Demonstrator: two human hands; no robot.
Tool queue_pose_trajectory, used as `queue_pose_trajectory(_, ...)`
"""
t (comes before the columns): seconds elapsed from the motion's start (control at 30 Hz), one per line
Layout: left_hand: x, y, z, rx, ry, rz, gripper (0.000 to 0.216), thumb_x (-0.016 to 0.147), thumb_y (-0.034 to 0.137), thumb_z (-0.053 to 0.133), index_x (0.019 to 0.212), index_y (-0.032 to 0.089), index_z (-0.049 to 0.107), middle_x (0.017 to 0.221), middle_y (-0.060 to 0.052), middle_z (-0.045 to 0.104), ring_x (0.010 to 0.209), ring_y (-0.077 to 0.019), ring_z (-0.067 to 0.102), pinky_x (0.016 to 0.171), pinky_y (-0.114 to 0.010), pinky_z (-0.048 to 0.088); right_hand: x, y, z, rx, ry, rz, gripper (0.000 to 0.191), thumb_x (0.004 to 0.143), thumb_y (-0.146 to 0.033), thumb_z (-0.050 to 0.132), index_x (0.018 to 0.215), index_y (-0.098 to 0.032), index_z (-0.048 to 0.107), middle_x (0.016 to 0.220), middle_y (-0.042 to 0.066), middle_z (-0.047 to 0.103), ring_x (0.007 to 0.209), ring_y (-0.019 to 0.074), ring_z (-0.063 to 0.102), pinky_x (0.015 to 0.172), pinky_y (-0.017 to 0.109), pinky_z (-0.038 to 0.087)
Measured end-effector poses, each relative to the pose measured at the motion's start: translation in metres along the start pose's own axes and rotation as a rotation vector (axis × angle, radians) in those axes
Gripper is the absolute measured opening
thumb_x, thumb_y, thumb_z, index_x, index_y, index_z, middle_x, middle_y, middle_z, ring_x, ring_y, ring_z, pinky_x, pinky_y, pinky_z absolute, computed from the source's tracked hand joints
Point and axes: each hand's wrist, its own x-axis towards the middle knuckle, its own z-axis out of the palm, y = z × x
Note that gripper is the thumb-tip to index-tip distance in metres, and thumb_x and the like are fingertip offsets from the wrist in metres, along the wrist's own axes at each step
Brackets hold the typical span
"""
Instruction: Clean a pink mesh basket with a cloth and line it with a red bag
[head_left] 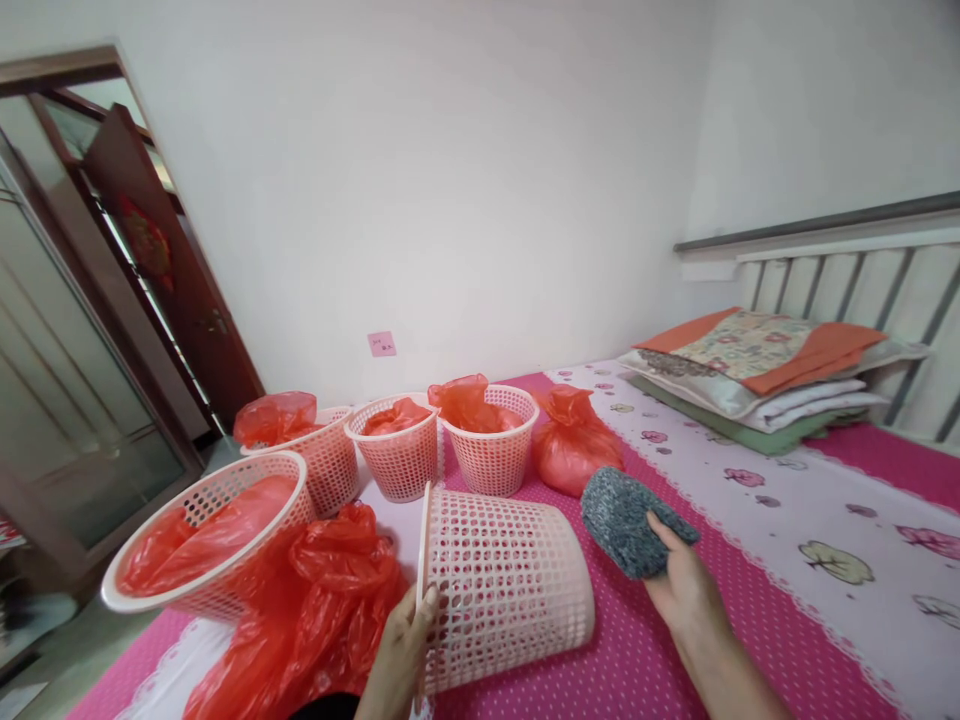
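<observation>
Pale pink perforated plastic basket (510, 570), one, on its side over the pink dotted bedspread (626, 650), mouth to the left; left hand (405, 635) gripping its rim, thumb on the outer wall, other fingers largely hidden; right hand (686, 580) pinching a folded grey-blue cloth (622, 520), one, just beside the basket's base but apart from it; work judged midway, this basket in hand with no red bag seen in it (how much of its handling is finished, one cannot tell); matching baskets (491, 465), four, mouths up, red plastic in each, whether done or left unclear; loose red plastic heap (352, 570), one, bags within uncountable; bulging red bag (577, 445), one; bedding pile (787, 345), one; pink wall plate (381, 343), one.
</observation>
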Motion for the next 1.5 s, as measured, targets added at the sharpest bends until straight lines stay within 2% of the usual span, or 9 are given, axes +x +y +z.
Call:
queue_pose_trajectory(0.33,0.002,0.008,0.003,0.113,0.062,0.122,0.076,0.083,0.083,0.057,0.112,0.016,0.077,0.104,-0.01,0.084,0.098,-0.0329,0.075,0.097,-0.045,0.059,-0.009,-0.005,0.005,-0.023,-0.023,-0.007,0.035,0.076,-0.026,0.083,0.111,-0.023,0.077,0.106,0.006,0.086,0.103,0.0284,0.08,0.088,0.044,0.069)
queue_pose_trajectory(0.6,-0.006,0.01,0.007,0.037,0.058,0.069,0.075,0.079,0.083,0.063,0.11,0.018,0.08,0.102,-0.009,0.085,0.1,-0.0335,0.076,0.099,-0.045,0.06,-0.006,-0.007,0.002,0.0,0.012,-0.039,0.033,0.077,-0.03,0.085,0.109,-0.024,0.079,0.108,0.004,0.085,0.103,0.0261,0.08,0.087,0.041,0.069)
queue_pose_trajectory(0.8,-0.011,0.014,0.011,0.012,0.063,0.087,0.069,0.082,0.079,0.063,0.108,0.017,0.08,0.107,-0.01,0.085,0.109,-0.0355,0.075,0.102,-0.046,0.059,-0.002,0.002,-0.002,-0.131,0.056,-0.163,0.044,0.062,-0.027,0.092,0.103,-0.018,0.079,0.101,0.007,0.086,0.099,0.0305,0.08,0.087,0.043,0.068)
queue_pose_trajectory(0.93,-0.014,0.009,0.01,-0.061,0.041,0.055,0.072,0.079,0.079,0.067,0.113,0.016,0.078,0.11,-0.012,0.086,0.113,-0.0368,0.075,0.104,-0.048,0.059,-0.001,0.007,-0.004,-0.225,-0.007,-0.209,0.044,0.055,-0.027,0.093,0.096,-0.017,0.08,0.09,0.006,0.086,0.086,0.0303,0.082,0.079,0.04,0.069)
queue_pose_trajectory(1.17,-0.014,0.002,0.006,-0.061,0.043,0.093,0.075,0.078,0.084,0.063,0.116,0.02,0.078,0.121,-0.01,0.083,0.117,-0.0347,0.073,0.107,-0.046,0.057,-0.001,0.022,-0.006,-0.323,-0.231,-0.06,0.044,0.054,-0.027,0.095,0.095,-0.015,0.081,0.09,0.01,0.086,0.079,0.0285,0.082,0.075,0.038,0.067)
queue_pose_trajectory(1.27,-0.01,-0.001,0.007,-0.047,0.053,0.094,0.072,0.082,0.083,0.06,0.111,0.019,0.078,0.105,-0.008,0.085,0.101,-0.0289,0.076,0.097,-0.039,0.06,-0.003,0.026,-0.005,-0.381,-0.256,-0.086,0.048,0.054,-0.031,0.096,0.096,-0.013,0.082,0.089,0.011,0.086,0.08,0.0274,0.082,0.077,0.035,0.065)
queue_pose_trajectory(1.33,-0.006,-0.006,0.008,-0.039,0.071,0.051,0.069,0.078,0.083,0.064,0.098,0.019,0.077,0.08,-0.004,0.081,0.077,-0.0227,0.073,0.076,-0.033,0.061,-0.005,0.026,-0.005,-0.438,-0.28,-0.105,0.051,0.054,-0.035,0.097,0.098,-0.012,0.082,0.088,0.011,0.085,0.08,0.0272,0.081,0.077,0.035,0.064)
queue_pose_trajectory(1.4,-0.002,-0.013,0.01,-0.027,0.105,0.028,0.064,0.075,0.082,0.069,0.081,0.019,0.071,0.06,0.003,0.067,0.055,-0.0151,0.06,0.054,-0.027,0.051,-0.007,0.024,-0.005,-0.488,-0.319,-0.121,0.053,0.055,-0.038,0.097,0.099,-0.012,0.082,0.088,0.01,0.086,0.08,0.0267,0.081,0.076,0.034,0.063)
queue_pose_trajectory(1.5,0.002,-0.021,0.014,-0.011,0.174,0.045,0.06,0.074,0.079,0.073,0.072,0.02,0.062,0.053,0.008,0.054,0.047,-0.0094,0.046,0.044,-0.022,0.037,-0.01,0.02,-0.005,-0.526,-0.351,-0.152,0.048,0.057,-0.04,0.097,0.096,-0.015,0.083,0.086,0.008,0.085,0.075,0.0259,0.079,0.07,0.034,0.062)
